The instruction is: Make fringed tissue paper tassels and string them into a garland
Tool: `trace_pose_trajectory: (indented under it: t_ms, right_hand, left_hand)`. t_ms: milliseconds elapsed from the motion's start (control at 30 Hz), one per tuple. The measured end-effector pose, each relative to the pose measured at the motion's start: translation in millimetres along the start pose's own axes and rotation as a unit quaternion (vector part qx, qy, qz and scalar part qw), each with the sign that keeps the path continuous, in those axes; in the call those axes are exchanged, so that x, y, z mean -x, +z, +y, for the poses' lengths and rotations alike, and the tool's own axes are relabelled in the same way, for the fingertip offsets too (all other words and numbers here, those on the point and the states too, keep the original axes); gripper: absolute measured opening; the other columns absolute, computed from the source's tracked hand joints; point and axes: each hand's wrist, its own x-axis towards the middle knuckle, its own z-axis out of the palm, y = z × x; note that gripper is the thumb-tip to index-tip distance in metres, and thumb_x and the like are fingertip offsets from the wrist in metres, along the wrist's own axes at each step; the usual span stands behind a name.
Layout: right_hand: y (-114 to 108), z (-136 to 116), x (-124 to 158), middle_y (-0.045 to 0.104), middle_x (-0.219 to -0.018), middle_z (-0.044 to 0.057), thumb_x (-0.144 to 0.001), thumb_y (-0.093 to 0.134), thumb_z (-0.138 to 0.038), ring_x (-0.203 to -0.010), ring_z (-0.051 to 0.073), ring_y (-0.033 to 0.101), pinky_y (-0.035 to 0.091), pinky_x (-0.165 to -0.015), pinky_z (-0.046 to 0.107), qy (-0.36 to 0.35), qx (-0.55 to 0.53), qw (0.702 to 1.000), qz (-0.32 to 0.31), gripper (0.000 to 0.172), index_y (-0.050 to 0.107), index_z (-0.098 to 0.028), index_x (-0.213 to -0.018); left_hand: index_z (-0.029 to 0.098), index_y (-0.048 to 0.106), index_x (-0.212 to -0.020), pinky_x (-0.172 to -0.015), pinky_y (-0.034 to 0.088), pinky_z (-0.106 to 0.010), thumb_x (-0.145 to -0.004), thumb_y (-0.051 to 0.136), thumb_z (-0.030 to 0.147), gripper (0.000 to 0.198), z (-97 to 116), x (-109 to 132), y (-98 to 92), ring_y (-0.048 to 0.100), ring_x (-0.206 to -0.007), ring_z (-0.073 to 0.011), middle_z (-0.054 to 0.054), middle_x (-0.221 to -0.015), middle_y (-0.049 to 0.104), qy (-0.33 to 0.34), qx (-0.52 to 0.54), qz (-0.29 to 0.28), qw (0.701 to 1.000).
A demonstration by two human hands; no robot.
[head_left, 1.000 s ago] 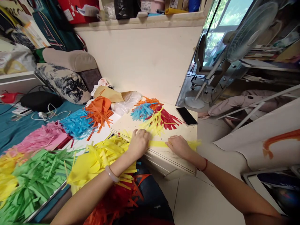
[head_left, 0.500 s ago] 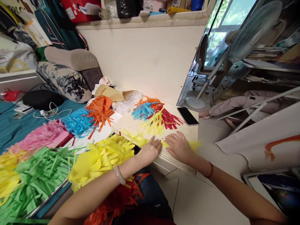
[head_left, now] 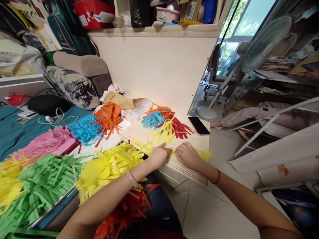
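A strip of yellow fringed paper (head_left: 204, 154) lies across the front of the cream tabletop (head_left: 134, 130), its middle running between my two hands. My left hand (head_left: 160, 156) has its fingers curled round the strip's middle, left of centre. Close by on the right, my right hand (head_left: 187, 154) pinches the same strip, a small gap from the left. Just beyond them rests a yellow tassel (head_left: 165, 131), beside a red tassel (head_left: 181, 127), a blue tassel (head_left: 153, 118) and an orange one behind.
A phone (head_left: 198, 125) lies at the table's right. Yellow fringed paper (head_left: 109, 166) is piled left of my forearm, with green (head_left: 47, 179), pink (head_left: 47, 142), blue (head_left: 84, 129) and orange (head_left: 108, 116) bundles beyond. A person's legs (head_left: 244, 114) and a fan (head_left: 266, 44) are at right.
Both hands have closed from flatter, more spread fingers into pinches on the yellow strip. The view has shifted slightly.
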Motion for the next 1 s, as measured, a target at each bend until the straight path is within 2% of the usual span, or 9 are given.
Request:
trace_pose_trajectory:
  t_ms: [133,233,333,467,600,700,833,1000]
  right_hand:
    - [3,7,-3,0.071,-0.080,0.004,-0.082,0.059,-0.014,-0.080,0.017,0.060,0.037,-0.081,0.031,0.007,-0.026,1.000,0.010,0.010,0.068,-0.016,-0.078]
    - [6,8,-5,0.071,-0.079,0.003,-0.082,0.059,-0.016,-0.077,0.016,0.060,0.037,-0.079,0.030,0.010,-0.031,0.999,0.014,0.010,0.068,-0.017,-0.079]
    - [11,0,-3,0.069,-0.078,0.005,-0.086,0.057,-0.019,-0.080,0.019,0.058,0.035,-0.081,0.034,0.007,0.008,0.999,0.032,0.013,0.067,-0.015,-0.079]
    - [19,-9,7,0.066,-0.077,0.006,-0.091,0.049,-0.014,-0.078,0.019,0.053,0.034,-0.079,0.035,-0.012,0.068,0.996,0.056,0.021,0.063,-0.015,-0.076]
    - [18,-11,15,0.065,-0.082,0.007,-0.092,0.047,-0.012,-0.080,0.019,0.052,0.034,-0.078,0.035,-0.017,0.092,0.993,0.066,0.020,0.063,-0.016,-0.081]
    - [16,-12,16,0.065,-0.083,0.007,-0.092,0.046,-0.011,-0.080,0.020,0.052,0.034,-0.078,0.035,-0.022,0.099,0.993,0.065,0.019,0.063,-0.015,-0.083]
    - [19,-5,19,0.067,-0.083,0.006,-0.093,0.047,-0.015,-0.083,0.019,0.054,0.036,-0.078,0.034,-0.023,0.030,0.996,0.083,0.021,0.065,-0.016,-0.083]
    - [27,18,28,0.070,-0.083,0.003,-0.091,0.057,-0.026,-0.088,0.018,0.059,0.040,-0.080,0.033,0.044,-0.159,0.976,0.142,0.019,0.069,-0.020,-0.077]
  left_hand:
    - [0.016,0.061,-0.087,-0.104,0.044,-0.037,-0.087,0.053,0.026,0.013,0,-1,2.9,0.069,-0.074,-0.0188,-0.005,-0.076,0.071,0.000,-0.006,0.009,1.000]
    - [0.015,0.059,-0.083,-0.101,0.045,-0.036,-0.091,0.047,0.018,0.015,5,-4,9.0,0.068,-0.069,-0.0174,-0.005,-0.073,0.069,-0.002,-0.025,0.018,1.000]
    - [0.014,0.058,-0.081,-0.102,0.045,-0.036,-0.090,0.045,0.009,0.016,7,-5,13.3,0.068,-0.072,-0.0170,-0.005,-0.076,0.069,0.007,-0.041,0.028,0.999]
    - [0.013,0.058,-0.080,-0.104,0.043,-0.039,-0.092,0.042,0.007,0.021,-2,7,12.1,0.067,-0.073,-0.0175,-0.005,-0.075,0.067,0.027,-0.054,0.033,0.998]
    - [0.011,0.061,-0.094,-0.105,0.042,-0.044,-0.094,0.036,0.008,0.025,-12,22,9.6,0.067,-0.094,-0.0203,-0.009,-0.092,0.071,0.063,-0.073,0.080,0.992]
    - [0.011,0.063,-0.103,-0.108,0.038,-0.050,-0.096,0.039,0.013,0.025,-9,25,10.0,0.062,-0.110,-0.0232,-0.011,-0.107,0.070,0.067,-0.065,0.115,0.989]
    - [0.016,0.067,-0.095,-0.110,0.036,-0.050,-0.095,0.043,0.015,0.024,-4,25,12.6,0.062,-0.108,-0.0215,-0.006,-0.099,0.073,0.040,-0.021,0.120,0.992]
    - [0.023,0.071,-0.091,-0.105,0.038,-0.049,-0.090,0.057,0.028,0.014,-19,37,13.1,0.063,-0.100,-0.0195,-0.001,-0.098,0.074,-0.069,0.110,0.156,0.979]
